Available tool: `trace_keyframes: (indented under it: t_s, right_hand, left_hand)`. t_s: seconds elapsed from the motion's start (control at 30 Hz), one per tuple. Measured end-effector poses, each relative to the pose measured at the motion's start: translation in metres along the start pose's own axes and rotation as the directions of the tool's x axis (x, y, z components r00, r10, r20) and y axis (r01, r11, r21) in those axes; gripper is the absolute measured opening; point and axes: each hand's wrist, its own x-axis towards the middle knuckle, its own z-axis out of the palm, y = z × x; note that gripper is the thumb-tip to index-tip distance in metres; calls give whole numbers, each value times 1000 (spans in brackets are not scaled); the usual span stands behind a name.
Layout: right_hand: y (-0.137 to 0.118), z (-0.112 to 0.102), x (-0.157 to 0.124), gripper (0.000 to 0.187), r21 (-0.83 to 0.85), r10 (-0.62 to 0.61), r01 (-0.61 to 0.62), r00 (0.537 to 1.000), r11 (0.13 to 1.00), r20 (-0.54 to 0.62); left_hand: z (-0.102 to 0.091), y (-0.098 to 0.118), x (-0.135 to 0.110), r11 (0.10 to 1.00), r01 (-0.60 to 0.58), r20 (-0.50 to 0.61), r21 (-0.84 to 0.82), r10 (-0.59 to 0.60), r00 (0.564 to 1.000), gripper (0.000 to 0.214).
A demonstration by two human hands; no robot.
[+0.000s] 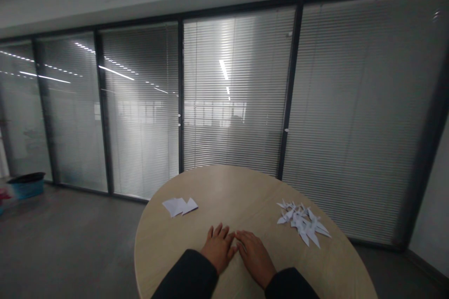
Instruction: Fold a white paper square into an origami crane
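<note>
My left hand [219, 246] lies palm down on the round wooden table [224, 182], its fingers stretched out and a little apart. Beside it, my right hand [255, 257] rests on the tabletop with extended fingers, the fingertips close to those of the left. Nothing shows in either hand; the space under the palms is hidden. Beyond my left hand are a few white sheets of paper [175, 206], overlapping one another. To the right of my right hand sits a pile of folded white paper shapes [300, 219] with pointed ends, which look like origami cranes.
Behind the table runs a glass partition [238, 93] with blinds and dark frames. On the grey floor [87, 238] at far left stands a blue tub [27, 188] with a dark rim. A white wall [433, 205] rises at the right.
</note>
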Motion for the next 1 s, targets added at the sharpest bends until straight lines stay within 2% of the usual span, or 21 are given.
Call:
trace_keyframes:
  t_s: [0.37,1.0]
  right_hand:
    - [-7,-9,0,38,-6,26,-26,998,1000,48]
    - [-6,-8,0,37,11,18,-18,1000,1000,24]
  left_hand:
    - [-1,1,-1,1000,-4,-4,7,4,1000,48]
    - [0,1,-2,1000,-15,-26,5,15,1000,47]
